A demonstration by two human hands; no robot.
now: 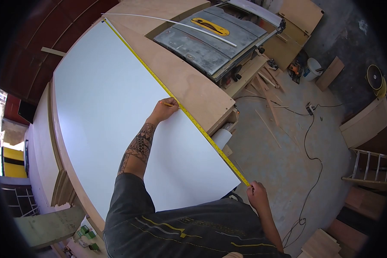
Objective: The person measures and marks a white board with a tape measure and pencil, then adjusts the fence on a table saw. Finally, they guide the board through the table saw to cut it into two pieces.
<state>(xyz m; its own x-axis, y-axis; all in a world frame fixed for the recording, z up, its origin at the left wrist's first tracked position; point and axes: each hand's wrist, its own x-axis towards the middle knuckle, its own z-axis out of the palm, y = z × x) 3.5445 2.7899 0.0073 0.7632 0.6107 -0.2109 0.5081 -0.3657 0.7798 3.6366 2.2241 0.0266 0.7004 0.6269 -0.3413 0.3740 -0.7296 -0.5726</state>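
A large white board lies flat in front of me. Along its right edge runs the yellow blade of a tape measure, stretched from the board's far corner to the near one. My right hand is closed around the near end of the tape, just past that corner; its case is mostly hidden by the fingers. About midway down the edge, my left hand rests on the board beside the blade. Its fingers are closed on a pencil, with the fingertips close to the tape.
Beyond the board's right edge stand a plywood top and a table saw with a thin white strip across it. Wood offcuts, a cable and a white bucket are on the floor. A ladder lies right.
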